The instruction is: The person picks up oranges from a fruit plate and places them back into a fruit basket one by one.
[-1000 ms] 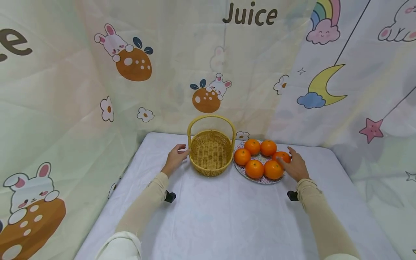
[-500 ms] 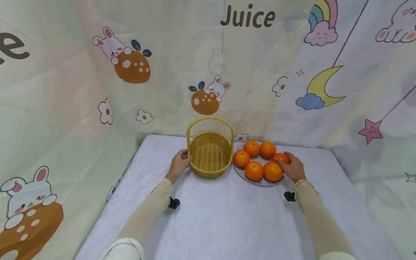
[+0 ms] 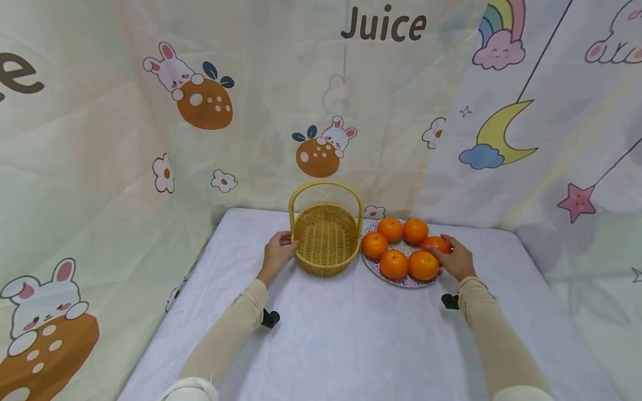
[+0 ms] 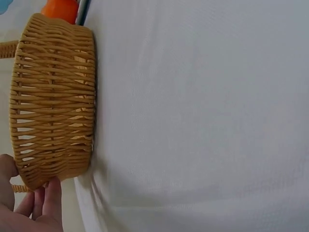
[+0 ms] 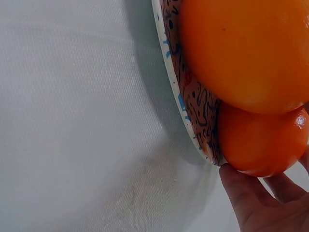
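An empty yellow wicker basket (image 3: 326,239) with a tall arched handle stands at the back of the table. At its left side my left hand (image 3: 278,253) grips the rim, thumb on top and fingers against the outer weave in the left wrist view (image 4: 38,208). To the basket's right, a patterned plate (image 3: 370,266) carries several oranges in a ring. My right hand (image 3: 457,259) holds the rightmost orange (image 3: 437,244), which still sits on the plate. In the right wrist view the fingers (image 5: 241,193) curl round that orange (image 5: 263,142), beside a nearer orange (image 5: 246,48).
A white cloth (image 3: 351,334) covers the table. Behind it hangs a printed curtain (image 3: 261,139) close to the basket and plate. A black wrist mount (image 3: 271,319) juts from the left sleeve, and another (image 3: 450,301) from the right.
My left hand has moved right and taken hold of the basket's rim. My right hand has closed in on the rightmost orange. Basket and plate stay in place.
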`<state>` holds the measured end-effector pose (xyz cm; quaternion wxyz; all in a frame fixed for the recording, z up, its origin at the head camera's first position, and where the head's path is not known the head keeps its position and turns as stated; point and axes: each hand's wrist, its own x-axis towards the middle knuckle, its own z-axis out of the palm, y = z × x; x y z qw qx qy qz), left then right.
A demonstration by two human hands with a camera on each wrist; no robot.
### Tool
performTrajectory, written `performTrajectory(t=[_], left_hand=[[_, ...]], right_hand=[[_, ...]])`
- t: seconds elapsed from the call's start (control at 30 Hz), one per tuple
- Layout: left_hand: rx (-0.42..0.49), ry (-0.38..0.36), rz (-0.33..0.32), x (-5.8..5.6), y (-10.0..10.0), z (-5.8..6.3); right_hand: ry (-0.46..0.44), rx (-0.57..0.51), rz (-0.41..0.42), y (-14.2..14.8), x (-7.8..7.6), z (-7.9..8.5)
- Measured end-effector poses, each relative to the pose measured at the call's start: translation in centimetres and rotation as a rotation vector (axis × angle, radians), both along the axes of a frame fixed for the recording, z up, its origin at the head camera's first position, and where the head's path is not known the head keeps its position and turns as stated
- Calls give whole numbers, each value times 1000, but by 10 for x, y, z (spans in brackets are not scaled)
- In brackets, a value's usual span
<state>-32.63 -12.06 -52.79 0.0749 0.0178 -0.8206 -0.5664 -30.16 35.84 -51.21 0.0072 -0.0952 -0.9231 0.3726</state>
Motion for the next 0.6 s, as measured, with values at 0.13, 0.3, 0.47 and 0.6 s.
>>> performTrajectory(t=[0.13, 0.3, 0.47, 0.6], left_hand=[[6, 24, 29, 6, 2, 6], [6, 20, 27, 6, 1, 4], [-4, 23, 21, 5, -1, 0], [-10, 19, 18, 3, -2, -2]], right_hand=[[27, 15, 6, 3, -2, -1], [40, 13, 1, 4, -2, -3], [51, 17, 10, 4, -2, -6], [53, 14, 6, 5, -1, -5]])
